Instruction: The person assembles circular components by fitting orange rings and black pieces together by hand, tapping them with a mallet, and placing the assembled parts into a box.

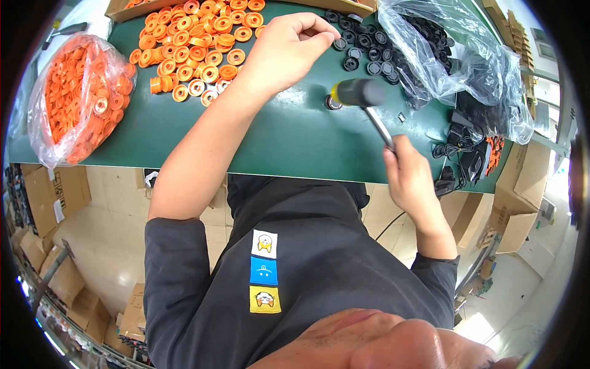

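My right hand [409,172] grips the handle of a mallet [364,93] with a black head and a yellow end. The mallet head is slightly blurred and hovers just above and beside a small dark round piece [332,102] on the green table. My left hand [295,49] reaches to the far side of the table with thumb and fingers pinched together. Its fingertips are right at the edge of a group of round black caps [372,52]; whatever sits between them is hidden. Orange ring-shaped wheels [190,40] are piled to the left of that hand.
A clear plastic bag of orange wheels [80,98] stands at the left. At the right, another clear bag [479,61] lies over more black caps. Black cables [458,147] and a cardboard box [522,178] are near the right table edge.
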### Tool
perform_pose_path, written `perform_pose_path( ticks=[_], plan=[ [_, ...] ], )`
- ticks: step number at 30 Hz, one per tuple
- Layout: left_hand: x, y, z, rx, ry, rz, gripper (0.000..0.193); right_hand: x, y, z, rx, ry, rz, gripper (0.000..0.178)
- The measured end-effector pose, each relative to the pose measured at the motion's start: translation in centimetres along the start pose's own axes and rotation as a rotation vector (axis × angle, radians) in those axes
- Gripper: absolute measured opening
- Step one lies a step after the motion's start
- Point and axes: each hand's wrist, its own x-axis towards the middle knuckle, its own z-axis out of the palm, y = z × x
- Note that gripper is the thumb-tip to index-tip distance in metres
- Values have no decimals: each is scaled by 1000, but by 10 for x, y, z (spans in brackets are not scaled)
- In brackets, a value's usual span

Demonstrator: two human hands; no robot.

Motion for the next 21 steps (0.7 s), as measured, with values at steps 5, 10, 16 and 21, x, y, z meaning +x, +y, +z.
perform_pose_path(
  ticks=[5,10,16,21],
  plan=[
    [2,-3,-1,-17,3,-14,18,8,4,4,-36,-50,9,14],
    [1,0,-5,-67,44,2,19,-4,-12,-8,46,-21,58,14],
    [1,1,-2,-82,52,7,19,-2,6,10,-57,-61,19,14],
    [2,0,-4,-48,52,5,19,-15,5,5,23,-3,29,12]
  ],
)
